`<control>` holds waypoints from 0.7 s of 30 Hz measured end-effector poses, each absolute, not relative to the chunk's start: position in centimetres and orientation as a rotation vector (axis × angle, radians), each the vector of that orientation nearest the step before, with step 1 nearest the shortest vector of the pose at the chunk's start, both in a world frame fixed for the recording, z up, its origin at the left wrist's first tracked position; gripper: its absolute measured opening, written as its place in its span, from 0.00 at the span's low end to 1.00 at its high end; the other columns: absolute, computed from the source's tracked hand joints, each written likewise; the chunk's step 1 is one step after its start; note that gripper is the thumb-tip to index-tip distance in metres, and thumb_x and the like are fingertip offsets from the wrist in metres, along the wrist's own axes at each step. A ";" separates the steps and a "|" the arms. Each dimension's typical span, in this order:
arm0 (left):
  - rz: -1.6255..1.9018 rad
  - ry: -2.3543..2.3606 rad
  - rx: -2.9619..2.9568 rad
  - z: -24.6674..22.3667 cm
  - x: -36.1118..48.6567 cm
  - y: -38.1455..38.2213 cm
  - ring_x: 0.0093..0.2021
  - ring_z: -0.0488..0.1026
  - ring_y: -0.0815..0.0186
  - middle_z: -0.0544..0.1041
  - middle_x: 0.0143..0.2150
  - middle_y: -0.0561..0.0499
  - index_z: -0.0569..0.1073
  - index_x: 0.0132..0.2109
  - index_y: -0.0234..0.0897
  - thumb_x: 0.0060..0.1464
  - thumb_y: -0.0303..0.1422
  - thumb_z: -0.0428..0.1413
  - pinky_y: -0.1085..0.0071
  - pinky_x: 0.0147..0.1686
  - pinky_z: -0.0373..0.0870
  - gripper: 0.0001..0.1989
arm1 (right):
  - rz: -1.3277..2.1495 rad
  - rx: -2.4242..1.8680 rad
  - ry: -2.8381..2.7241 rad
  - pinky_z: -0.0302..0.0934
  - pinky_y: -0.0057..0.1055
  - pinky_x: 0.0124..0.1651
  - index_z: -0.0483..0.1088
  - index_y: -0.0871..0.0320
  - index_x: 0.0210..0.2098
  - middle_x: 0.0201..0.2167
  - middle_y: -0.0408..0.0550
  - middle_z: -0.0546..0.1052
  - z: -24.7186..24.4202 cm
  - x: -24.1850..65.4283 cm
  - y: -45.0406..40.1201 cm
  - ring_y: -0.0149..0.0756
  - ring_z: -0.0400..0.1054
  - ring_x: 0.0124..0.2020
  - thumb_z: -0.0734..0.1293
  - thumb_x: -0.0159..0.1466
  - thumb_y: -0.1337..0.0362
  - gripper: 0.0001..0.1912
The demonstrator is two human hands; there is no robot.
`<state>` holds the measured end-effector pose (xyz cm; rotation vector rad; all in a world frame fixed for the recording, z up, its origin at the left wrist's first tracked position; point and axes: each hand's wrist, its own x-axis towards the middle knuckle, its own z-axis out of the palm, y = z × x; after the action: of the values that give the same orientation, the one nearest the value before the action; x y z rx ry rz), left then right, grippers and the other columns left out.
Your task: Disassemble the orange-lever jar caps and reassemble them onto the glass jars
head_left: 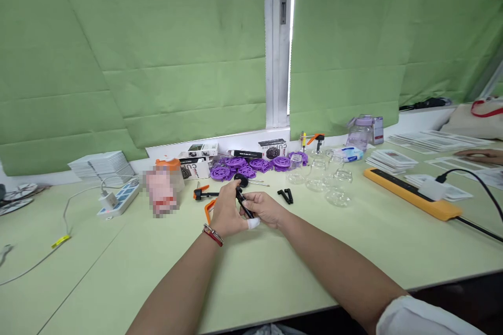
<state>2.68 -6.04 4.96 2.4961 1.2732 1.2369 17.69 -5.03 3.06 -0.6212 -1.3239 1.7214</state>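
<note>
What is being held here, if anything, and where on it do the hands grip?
A slim black part, held between both hands: left hand along its length, right hand near its middle.

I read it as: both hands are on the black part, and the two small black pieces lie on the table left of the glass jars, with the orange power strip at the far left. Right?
Not quite: the orange power strip is on the right, as the head view shows. The rest stands.

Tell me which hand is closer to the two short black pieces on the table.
Right. The right hand is near the black pieces without touching them; the left hand is farther away, on the right hand's other side.
</note>
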 end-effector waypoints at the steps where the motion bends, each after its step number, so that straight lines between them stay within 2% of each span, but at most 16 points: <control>1: 1.220 1.280 2.492 5.0 2.6 -6.0 0.53 0.63 0.50 0.64 0.53 0.41 0.55 0.60 0.36 0.30 0.41 0.64 0.55 0.50 0.63 0.49 | 1.726 -0.629 -1.340 0.55 0.25 0.28 0.72 0.63 0.36 0.25 0.46 0.74 3.0 17.7 -4.9 0.27 0.64 0.23 0.74 0.48 0.51 0.24; 6: 1.203 1.308 2.406 5.2 1.9 -5.6 0.53 0.64 0.49 0.64 0.54 0.40 0.54 0.61 0.39 0.29 0.40 0.66 0.55 0.50 0.62 0.50 | 1.530 -0.817 -1.454 0.56 0.26 0.26 0.73 0.62 0.37 0.27 0.48 0.76 2.9 19.1 -3.5 0.28 0.65 0.22 0.70 0.53 0.50 0.21; 9: 1.247 1.292 2.213 5.7 1.3 -5.4 0.51 0.65 0.53 0.65 0.54 0.41 0.53 0.61 0.41 0.30 0.36 0.67 0.58 0.49 0.62 0.50 | 1.236 -1.055 -1.580 0.56 0.26 0.26 0.74 0.61 0.32 0.27 0.47 0.76 2.3 20.8 -2.2 0.28 0.64 0.22 0.70 0.52 0.57 0.14; 12: 1.240 1.164 1.983 6.5 0.8 -5.4 0.46 0.68 0.60 0.68 0.49 0.45 0.54 0.59 0.41 0.34 0.33 0.65 0.63 0.46 0.64 0.44 | 1.098 -1.222 -1.791 0.58 0.26 0.30 0.76 0.61 0.27 0.25 0.46 0.76 1.4 22.1 -1.4 0.29 0.65 0.25 0.71 0.47 0.64 0.08; 17: 1.173 0.955 1.564 7.3 0.5 -5.7 0.34 0.68 0.68 0.70 0.40 0.50 0.57 0.54 0.42 0.42 0.34 0.60 0.74 0.31 0.64 0.32 | 1.060 -1.284 -2.003 0.58 0.26 0.29 0.77 0.61 0.27 0.23 0.45 0.76 0.7 21.9 -1.5 0.31 0.66 0.25 0.72 0.44 0.65 0.10; 21: 1.068 0.874 1.336 7.3 0.4 -6.0 0.30 0.70 0.67 0.71 0.36 0.50 0.59 0.52 0.42 0.47 0.40 0.56 0.76 0.22 0.61 0.25 | 0.911 -1.311 -2.111 0.57 0.25 0.28 0.78 0.61 0.26 0.22 0.45 0.76 0.9 21.3 -1.7 0.30 0.65 0.25 0.71 0.46 0.65 0.08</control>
<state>0.39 -5.96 7.26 1.3361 0.8743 1.0677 21.28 -1.75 0.90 -1.3111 -2.1110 0.9112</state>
